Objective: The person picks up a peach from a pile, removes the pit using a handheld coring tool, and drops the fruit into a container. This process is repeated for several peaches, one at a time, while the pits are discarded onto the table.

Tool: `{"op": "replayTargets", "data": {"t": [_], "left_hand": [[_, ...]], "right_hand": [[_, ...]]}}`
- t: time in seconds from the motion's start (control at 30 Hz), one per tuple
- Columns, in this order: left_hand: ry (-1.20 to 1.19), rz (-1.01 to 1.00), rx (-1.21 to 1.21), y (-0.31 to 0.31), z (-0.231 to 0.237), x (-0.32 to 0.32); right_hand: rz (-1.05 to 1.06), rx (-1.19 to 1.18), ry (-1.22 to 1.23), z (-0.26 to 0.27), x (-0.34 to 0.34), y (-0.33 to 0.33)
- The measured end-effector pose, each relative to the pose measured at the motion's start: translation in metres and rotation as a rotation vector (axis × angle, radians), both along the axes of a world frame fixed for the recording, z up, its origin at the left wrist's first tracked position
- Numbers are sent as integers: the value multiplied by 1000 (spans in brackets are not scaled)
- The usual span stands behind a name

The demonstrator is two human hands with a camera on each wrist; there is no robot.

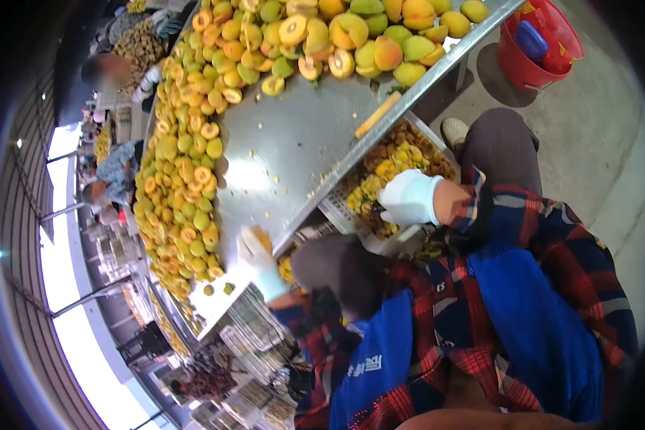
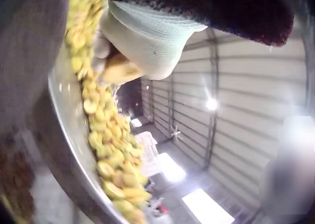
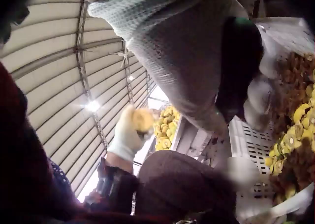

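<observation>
We see the piece of fruit in the left hand, just above the near edge of the metal surface. That hand pinches it between thumb and fingers. The right hand hangs over the slotted crate, its fingers curled round a dark thing that we cannot make out.

We judge the fruit piece light, with firm flesh that gives a little under pressure; a cut face would likely be wet and slippery and bruise easily. We would take it by the skin, round the outer rim, with fingertips on opposite sides and only a mild squeeze. The knitted gloves should help us keep our grip.

Counting, we find one piece in the left hand, one dark thing in the right, one wooden stick by the edge of the surface, and two small green pieces apart from the others at its lower end. There is one red bucket on the floor, with one blue thing inside. The heaped fruit, whole and halved, and the cut pieces in the crate are too many for us to count.
</observation>
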State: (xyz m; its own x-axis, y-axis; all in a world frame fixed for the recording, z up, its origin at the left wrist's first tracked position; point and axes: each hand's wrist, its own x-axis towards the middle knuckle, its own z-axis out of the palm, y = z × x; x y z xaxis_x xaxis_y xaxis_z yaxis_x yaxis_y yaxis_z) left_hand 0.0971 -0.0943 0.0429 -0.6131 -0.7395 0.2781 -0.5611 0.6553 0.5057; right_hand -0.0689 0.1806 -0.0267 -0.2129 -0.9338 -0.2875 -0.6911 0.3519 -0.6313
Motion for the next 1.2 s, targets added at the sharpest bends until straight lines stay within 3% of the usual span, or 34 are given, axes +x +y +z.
{"op": "replayTargets", "data": {"t": [0.03,0.07,0.1,0.17,0.23,0.3,0.37,0.43,0.5,0.53,0.57,0.63,0.7,0.77,0.83,0.9,1.03,1.13,1.2], "left_hand": [[-285,-45,-148,-32,-8,27],[-129,-40,69,-44,-10,32],[-481,102,-6,-61,-3,40],[-442,31,-41,-50,13,4],[-322,-244,23,-38,20,-53],[-270,-371,41,-50,-2,-120],[-282,-393,9,-71,-31,-195],[-250,-207,324,-33,-21,-258],[-344,-201,32,-103,-103,-308],[-414,-154,307,-40,-53,-305],[-418,-143,117,-67,-92,-318],[-81,-224,25,-70,-118,-316],[-24,-275,86,-58,-108,-302],[111,-400,139,-42,-98,-281],[194,-320,624,-19,-60,-251],[421,-364,1079,-12,-43,-218],[515,-392,1495,24,-8,-148],[661,-209,1343,70,0,-120],[683,-229,1205,88,-4,-109]], "right_hand": [[-39,-64,31,0,-2,2],[-82,-141,25,5,-3,2],[-99,-131,-6,11,-4,2],[-110,-175,-30,30,-6,2],[-26,-97,-58,21,-3,1],[-56,-66,-99,18,0,-4],[-27,-55,-108,17,0,-6],[-18,-94,-120,16,-1,-5],[-61,-150,-111,19,-5,-3],[-83,-172,-102,17,-6,-4],[-101,-195,-98,15,-7,-5],[-104,-218,-92,23,-16,-2],[-92,-151,-84,27,-19,0],[-122,-232,-33,28,-23,5],[-246,-378,-65,38,-28,9],[-386,-506,-69,41,-26,5],[-419,-722,-148,43,-17,-18],[-429,-700,-199,49,-7,-28],[-423,-692,-208,46,-2,-33]]}}
